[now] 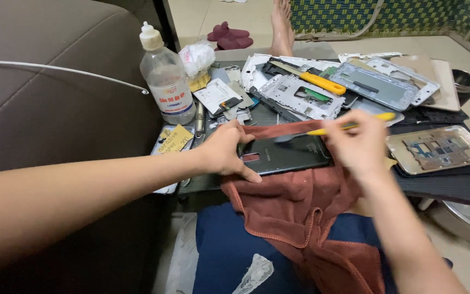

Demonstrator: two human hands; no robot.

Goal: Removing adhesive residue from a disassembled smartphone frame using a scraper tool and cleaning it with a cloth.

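Left hand [225,151] pins the dark phone back cover [285,154] by its left end, thumb on top near the camera cutout, fingers curled under the near edge. Cover lies flat on a rust-red cloth [300,207] that drapes off the bench [452,185] edge onto the lap. Right hand [357,144] sits at the cover's right end, closed on a yellow-handled tool [354,124]; hand is motion-blurred, so the tip and its exact contact point can't be read. It looks like a thin blade or brush reaching left across the cover's upper edge.

Step in hand, as I judge it: working the cover's surface or edge with the tool.

To do it well:
- keep the left hand pressing down, so the cover doesn't slide on the loose cloth
- hold the tool shallow and stroke away from the left thumb
- light force; a thin back cover likely flexes or scratches easily
- keep the cover over the bench, not the hanging cloth

Beyond the right hand: a pile of phone frames [305,95], another yellow-handled knife [314,80]. To its right, a gold-coloured phone frame [436,148]. Beyond the left hand: a clear plastic bottle [165,76] with liquid, well apart from the cover.
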